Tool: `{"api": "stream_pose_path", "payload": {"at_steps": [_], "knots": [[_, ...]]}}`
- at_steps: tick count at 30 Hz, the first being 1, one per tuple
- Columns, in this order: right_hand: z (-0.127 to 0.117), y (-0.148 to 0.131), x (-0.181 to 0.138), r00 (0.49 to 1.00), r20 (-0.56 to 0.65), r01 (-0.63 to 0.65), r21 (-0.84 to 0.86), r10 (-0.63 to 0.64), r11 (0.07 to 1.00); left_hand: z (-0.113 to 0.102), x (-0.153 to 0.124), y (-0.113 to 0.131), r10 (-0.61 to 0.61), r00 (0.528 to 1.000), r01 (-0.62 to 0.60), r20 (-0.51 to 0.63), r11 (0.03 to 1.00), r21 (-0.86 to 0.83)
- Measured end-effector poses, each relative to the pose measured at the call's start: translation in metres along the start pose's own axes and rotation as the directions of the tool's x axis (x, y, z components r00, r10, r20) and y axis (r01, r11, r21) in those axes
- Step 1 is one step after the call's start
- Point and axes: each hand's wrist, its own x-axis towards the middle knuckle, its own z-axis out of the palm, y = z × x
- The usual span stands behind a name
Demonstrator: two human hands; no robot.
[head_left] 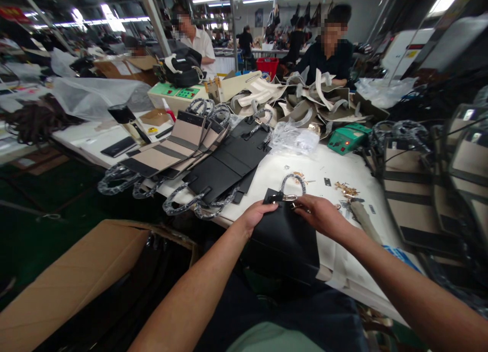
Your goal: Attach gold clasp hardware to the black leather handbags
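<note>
A black bag panel [287, 235] hangs over the table's front edge, with its top end toward the table. Its handle [293, 183], wrapped in clear plastic, loops up from that end. A shiny metal fitting [287, 198] lies across the panel's top, near the base of the handle. My left hand [256, 215] is closed on the panel's left top edge, thumb on top beside the fitting. At the right of the fitting, my right hand [318, 213] pinches a small shiny metal piece; the fingers partly hide it.
Black and beige bag panels [224, 158] are stacked left on the white table [274, 164]. Small gold-coloured metal parts [346, 189] lie right, below a green box [348, 137]. More panels [409, 189] hang at right. A cardboard box [76, 270] stands lower left. A co-worker [328, 57] is opposite.
</note>
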Motion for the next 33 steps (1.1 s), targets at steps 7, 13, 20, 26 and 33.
{"api": "stream_pose_path", "payload": {"at_steps": [7,13,20,26,33], "knots": [[0.001,0.000,0.006,0.999,0.028,0.038,-0.083,-0.036,0.996,0.003,-0.001,0.003,-0.011,1.000,0.011,-0.013,1.000,0.022],[-0.001,-0.002,0.006,1.000,0.022,0.011,0.055,-0.012,0.998,0.006,-0.003,0.002,-0.006,1.000,0.006,-0.006,1.000,0.009],[0.008,-0.003,0.003,0.995,-0.083,-0.049,0.014,0.050,0.999,0.009,-0.005,0.003,0.009,0.999,-0.008,-0.036,1.000,0.008],[0.015,-0.007,0.004,0.990,-0.114,-0.098,-0.107,0.086,0.989,0.009,-0.005,0.004,0.008,0.999,-0.008,-0.037,1.000,-0.001],[0.022,-0.006,0.005,0.982,-0.147,-0.130,-0.059,0.120,0.990,0.006,-0.003,0.002,0.012,0.999,-0.012,-0.033,1.000,0.008]]}}
